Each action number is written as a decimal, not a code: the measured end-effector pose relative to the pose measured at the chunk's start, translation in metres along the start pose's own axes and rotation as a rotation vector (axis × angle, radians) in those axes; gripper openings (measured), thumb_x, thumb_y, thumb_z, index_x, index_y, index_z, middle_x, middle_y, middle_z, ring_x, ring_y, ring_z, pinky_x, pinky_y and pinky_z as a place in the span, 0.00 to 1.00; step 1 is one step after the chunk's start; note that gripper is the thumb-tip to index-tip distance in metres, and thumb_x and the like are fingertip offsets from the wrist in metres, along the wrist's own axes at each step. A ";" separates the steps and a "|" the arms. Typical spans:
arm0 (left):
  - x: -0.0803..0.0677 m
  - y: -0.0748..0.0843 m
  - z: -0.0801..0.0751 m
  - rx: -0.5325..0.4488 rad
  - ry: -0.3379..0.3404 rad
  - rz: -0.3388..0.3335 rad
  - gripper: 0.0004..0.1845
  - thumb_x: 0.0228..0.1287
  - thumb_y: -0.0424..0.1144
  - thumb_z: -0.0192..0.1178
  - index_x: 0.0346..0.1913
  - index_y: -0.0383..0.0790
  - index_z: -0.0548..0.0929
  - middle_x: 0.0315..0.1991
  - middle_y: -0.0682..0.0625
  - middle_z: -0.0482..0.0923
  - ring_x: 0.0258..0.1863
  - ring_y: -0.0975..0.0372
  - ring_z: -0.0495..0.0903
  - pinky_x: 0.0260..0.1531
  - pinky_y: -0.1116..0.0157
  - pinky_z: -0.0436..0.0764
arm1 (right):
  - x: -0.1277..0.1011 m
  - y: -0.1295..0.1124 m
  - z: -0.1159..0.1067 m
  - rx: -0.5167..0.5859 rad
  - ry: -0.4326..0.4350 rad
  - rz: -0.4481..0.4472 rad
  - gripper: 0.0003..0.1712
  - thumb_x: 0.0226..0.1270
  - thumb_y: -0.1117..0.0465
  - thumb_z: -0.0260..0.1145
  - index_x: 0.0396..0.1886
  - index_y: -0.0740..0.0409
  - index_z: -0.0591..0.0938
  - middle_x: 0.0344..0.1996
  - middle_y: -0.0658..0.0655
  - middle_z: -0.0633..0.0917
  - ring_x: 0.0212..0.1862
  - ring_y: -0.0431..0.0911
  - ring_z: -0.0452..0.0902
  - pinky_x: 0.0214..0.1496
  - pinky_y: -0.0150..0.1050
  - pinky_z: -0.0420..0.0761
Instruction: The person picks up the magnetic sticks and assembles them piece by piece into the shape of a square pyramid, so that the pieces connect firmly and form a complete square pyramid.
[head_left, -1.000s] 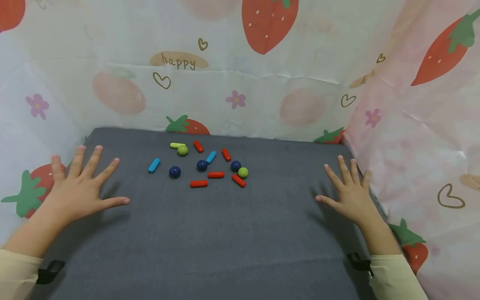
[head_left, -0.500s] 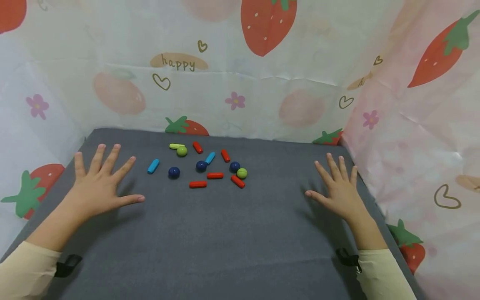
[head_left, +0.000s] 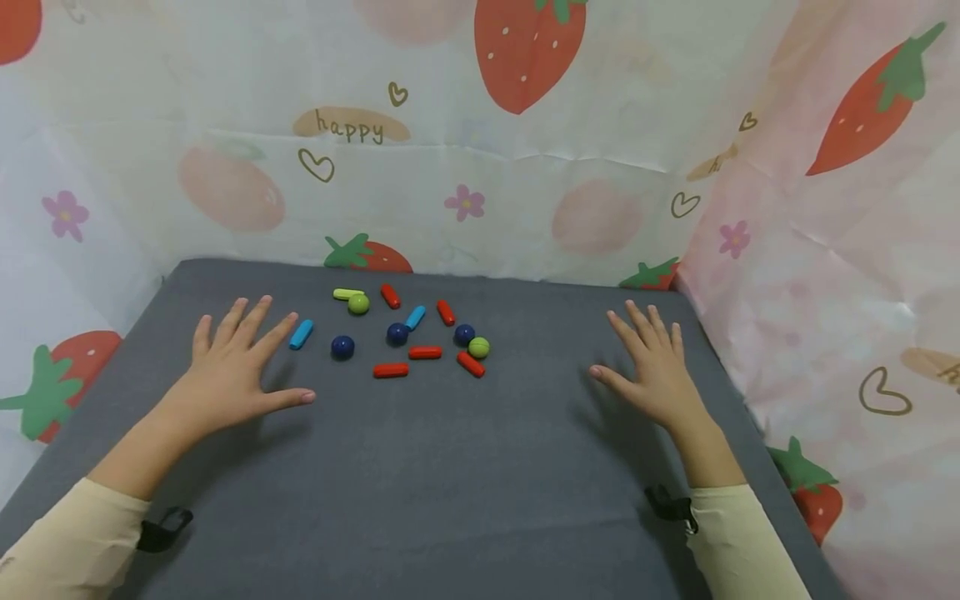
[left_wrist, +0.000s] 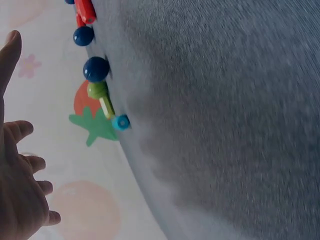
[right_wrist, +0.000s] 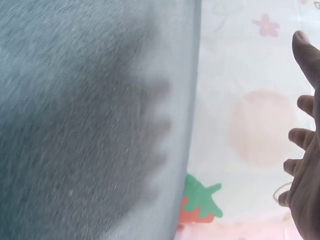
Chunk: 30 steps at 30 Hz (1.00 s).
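Observation:
My left hand (head_left: pixel 236 367) hovers open over the grey mat (head_left: pixel 450 483), fingers spread, its fingertips close to a blue capsule piece (head_left: pixel 302 334). Farther right, my right hand (head_left: pixel 648 367) is open too and holds nothing. Between them lies a scatter of small pieces: red capsules (head_left: pixel 391 370), dark blue balls (head_left: pixel 342 347), green balls (head_left: pixel 478 347), a second blue capsule (head_left: pixel 415 317) and a yellow-green capsule (head_left: pixel 345 293). The left wrist view shows the left hand (left_wrist: pixel 17 190) at the left edge, with a dark blue ball (left_wrist: pixel 96 69) and a blue capsule (left_wrist: pixel 120 122) beyond it.
Strawberry-print sheets (head_left: pixel 480 142) stand as walls behind the mat and along both sides. The right wrist view shows the right hand (right_wrist: pixel 305 170) over the mat's edge (right_wrist: pixel 192 125) and the print beyond it.
Both hands have moved inward and forward over the mat toward the scattered pieces, staying open. The pieces have not moved.

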<state>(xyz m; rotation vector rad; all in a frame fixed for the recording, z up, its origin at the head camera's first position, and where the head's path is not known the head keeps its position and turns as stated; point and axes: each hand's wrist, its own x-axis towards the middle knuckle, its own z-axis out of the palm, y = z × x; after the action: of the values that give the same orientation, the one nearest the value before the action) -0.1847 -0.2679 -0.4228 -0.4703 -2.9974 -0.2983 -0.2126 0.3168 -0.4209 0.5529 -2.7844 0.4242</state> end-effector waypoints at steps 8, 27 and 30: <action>0.006 0.012 0.007 -0.075 0.049 0.036 0.59 0.55 0.71 0.68 0.81 0.42 0.58 0.81 0.34 0.46 0.79 0.36 0.43 0.69 0.29 0.42 | 0.010 -0.006 0.005 0.136 0.008 -0.014 0.49 0.68 0.42 0.71 0.81 0.51 0.61 0.81 0.62 0.56 0.81 0.65 0.45 0.76 0.72 0.44; 0.026 0.041 0.028 -0.276 0.033 0.105 0.48 0.60 0.57 0.73 0.76 0.38 0.66 0.76 0.36 0.60 0.73 0.37 0.58 0.68 0.33 0.60 | 0.040 -0.032 0.018 0.355 -0.040 0.023 0.44 0.70 0.48 0.72 0.80 0.51 0.64 0.78 0.59 0.63 0.78 0.59 0.57 0.74 0.65 0.59; 0.029 0.044 0.032 -0.307 0.017 0.105 0.46 0.61 0.57 0.72 0.76 0.38 0.66 0.75 0.37 0.61 0.74 0.38 0.59 0.68 0.35 0.61 | 0.044 -0.036 0.020 0.379 -0.047 0.023 0.43 0.70 0.48 0.72 0.80 0.50 0.65 0.78 0.59 0.64 0.78 0.58 0.57 0.75 0.64 0.60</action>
<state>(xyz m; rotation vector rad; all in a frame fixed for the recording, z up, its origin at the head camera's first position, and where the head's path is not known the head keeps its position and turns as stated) -0.2006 -0.2121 -0.4427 -0.6442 -2.9052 -0.7535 -0.2414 0.2635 -0.4174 0.6167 -2.7679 0.9671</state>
